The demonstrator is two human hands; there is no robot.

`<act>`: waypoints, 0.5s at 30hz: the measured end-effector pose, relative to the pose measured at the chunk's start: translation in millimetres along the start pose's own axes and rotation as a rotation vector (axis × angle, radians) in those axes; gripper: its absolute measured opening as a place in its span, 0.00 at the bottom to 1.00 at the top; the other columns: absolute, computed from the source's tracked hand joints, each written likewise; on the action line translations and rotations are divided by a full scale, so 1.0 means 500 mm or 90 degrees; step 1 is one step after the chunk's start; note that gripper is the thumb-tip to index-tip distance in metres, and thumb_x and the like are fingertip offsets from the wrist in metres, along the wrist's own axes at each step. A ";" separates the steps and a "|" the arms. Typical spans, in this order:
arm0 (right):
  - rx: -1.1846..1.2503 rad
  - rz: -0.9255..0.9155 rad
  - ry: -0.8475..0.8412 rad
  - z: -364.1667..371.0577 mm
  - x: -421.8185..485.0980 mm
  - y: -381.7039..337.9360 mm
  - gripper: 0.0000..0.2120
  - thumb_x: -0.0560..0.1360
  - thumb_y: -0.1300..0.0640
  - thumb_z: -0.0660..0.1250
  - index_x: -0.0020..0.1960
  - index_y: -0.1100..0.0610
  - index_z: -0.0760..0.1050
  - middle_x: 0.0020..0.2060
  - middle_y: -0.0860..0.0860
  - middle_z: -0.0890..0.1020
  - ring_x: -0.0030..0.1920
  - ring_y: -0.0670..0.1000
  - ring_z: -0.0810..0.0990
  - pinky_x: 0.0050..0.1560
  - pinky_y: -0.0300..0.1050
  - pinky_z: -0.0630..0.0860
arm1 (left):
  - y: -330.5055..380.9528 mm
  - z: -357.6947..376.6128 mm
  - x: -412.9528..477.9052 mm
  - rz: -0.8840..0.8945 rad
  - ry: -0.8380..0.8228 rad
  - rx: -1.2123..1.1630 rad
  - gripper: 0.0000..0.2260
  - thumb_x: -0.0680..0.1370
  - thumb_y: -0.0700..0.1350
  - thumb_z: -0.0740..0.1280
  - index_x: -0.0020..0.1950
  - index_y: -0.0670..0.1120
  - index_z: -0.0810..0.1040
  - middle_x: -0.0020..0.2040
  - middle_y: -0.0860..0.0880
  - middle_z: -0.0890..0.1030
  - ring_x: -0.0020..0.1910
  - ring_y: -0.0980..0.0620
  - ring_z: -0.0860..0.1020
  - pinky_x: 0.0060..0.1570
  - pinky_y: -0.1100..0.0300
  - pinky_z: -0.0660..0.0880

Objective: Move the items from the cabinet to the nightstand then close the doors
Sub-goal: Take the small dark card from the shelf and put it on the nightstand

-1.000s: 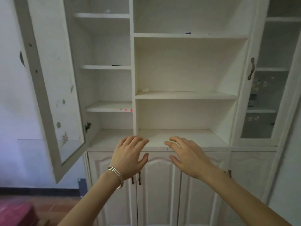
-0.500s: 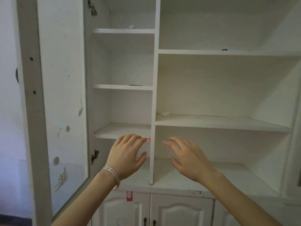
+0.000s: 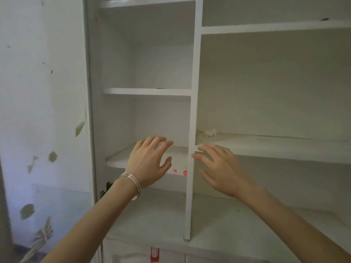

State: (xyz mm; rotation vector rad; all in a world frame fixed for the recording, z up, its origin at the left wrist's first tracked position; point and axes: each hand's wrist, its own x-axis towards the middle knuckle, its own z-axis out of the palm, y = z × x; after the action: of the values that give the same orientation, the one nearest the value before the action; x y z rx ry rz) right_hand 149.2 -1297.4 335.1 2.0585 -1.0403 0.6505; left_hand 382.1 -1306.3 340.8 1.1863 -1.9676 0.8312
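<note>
The white cabinet [image 3: 193,111] fills the view, its shelves nearly bare. A small crumpled white scrap [image 3: 209,132] lies at the left end of the wide middle shelf [image 3: 275,149]. A small dark item [image 3: 325,19] sits on the upper right shelf, and a thin dark one [image 3: 161,88] on the narrow left shelf. My left hand [image 3: 150,162], bracelets at the wrist, hovers with fingers spread over the lower left shelf [image 3: 121,158]. My right hand [image 3: 218,168] is spread too, just right of the divider, holding nothing.
The cabinet's left glass door [image 3: 43,111] stands swung out, with flaking decals on its pane. Red marks [image 3: 179,172] show on the lower left shelf's front edge. A red tag [image 3: 154,253] hangs below the counter ledge [image 3: 228,234], above the lower doors.
The view has closed in on the cabinet and shifted left. Both hands have risen from the counter ledge to the level of the lower left shelf, still spread and holding nothing.
</note>
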 end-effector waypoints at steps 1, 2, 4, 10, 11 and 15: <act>-0.001 0.003 0.012 0.009 0.028 0.020 0.19 0.70 0.51 0.57 0.58 0.53 0.75 0.56 0.54 0.78 0.57 0.55 0.74 0.56 0.49 0.71 | -0.012 0.005 0.030 -0.002 0.014 0.012 0.21 0.73 0.54 0.56 0.60 0.48 0.76 0.55 0.48 0.79 0.54 0.46 0.77 0.53 0.53 0.72; -0.005 0.000 0.026 0.017 0.057 0.037 0.19 0.70 0.51 0.56 0.58 0.53 0.75 0.56 0.54 0.78 0.57 0.55 0.74 0.55 0.48 0.70 | -0.026 0.009 0.059 -0.006 0.027 0.024 0.21 0.73 0.55 0.56 0.60 0.48 0.76 0.55 0.48 0.79 0.54 0.46 0.77 0.53 0.53 0.72; -0.002 -0.020 0.053 0.031 0.112 0.062 0.19 0.70 0.51 0.56 0.58 0.53 0.75 0.56 0.54 0.78 0.57 0.54 0.74 0.54 0.48 0.71 | -0.059 0.015 0.114 -0.023 0.053 0.045 0.21 0.73 0.55 0.55 0.61 0.48 0.76 0.57 0.47 0.78 0.55 0.45 0.76 0.54 0.52 0.71; 0.022 -0.049 0.122 0.082 0.209 0.080 0.17 0.69 0.52 0.60 0.57 0.54 0.76 0.55 0.55 0.79 0.55 0.55 0.76 0.52 0.48 0.73 | -0.157 0.027 0.263 -0.054 0.093 0.076 0.23 0.73 0.54 0.60 0.66 0.46 0.71 0.63 0.46 0.74 0.61 0.43 0.72 0.58 0.51 0.67; 0.019 -0.057 0.126 0.092 0.217 0.083 0.17 0.70 0.52 0.59 0.57 0.54 0.76 0.55 0.54 0.79 0.55 0.55 0.76 0.52 0.48 0.73 | -0.172 0.031 0.291 -0.056 0.079 0.078 0.24 0.74 0.54 0.62 0.68 0.46 0.69 0.65 0.46 0.73 0.63 0.44 0.70 0.60 0.51 0.65; 0.016 -0.044 0.118 0.116 0.249 0.101 0.18 0.70 0.51 0.57 0.57 0.53 0.75 0.55 0.54 0.78 0.55 0.55 0.76 0.53 0.47 0.73 | -0.229 0.060 0.388 -0.045 0.014 0.091 0.30 0.74 0.60 0.62 0.72 0.47 0.63 0.68 0.48 0.69 0.67 0.47 0.66 0.64 0.53 0.60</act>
State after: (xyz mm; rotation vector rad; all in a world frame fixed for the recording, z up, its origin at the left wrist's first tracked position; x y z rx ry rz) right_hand 181.6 -1421.2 406.3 2.0029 -0.8549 0.8052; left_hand 411.6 -1465.3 500.8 1.3152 -1.8624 0.9569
